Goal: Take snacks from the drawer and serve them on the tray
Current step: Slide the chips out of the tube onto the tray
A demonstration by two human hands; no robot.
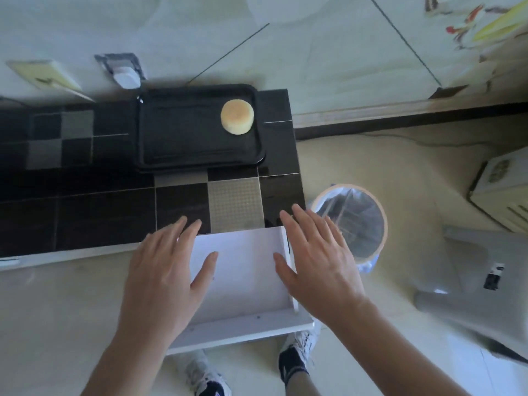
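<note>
Both flat hands, left (164, 270) and right (317, 261), hover over the open white drawer (243, 270); one round cake (237, 117) sits on the black tray (183, 144).

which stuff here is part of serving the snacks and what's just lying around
Part of the job: round pastry, black tray, open white drawer, left hand, right hand.

Just lying about: lined waste bin, wall plug, grey stool.

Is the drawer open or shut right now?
Open. The white drawer is pulled out from under the countertop, its bare inside showing between the left hand and right hand.
</note>
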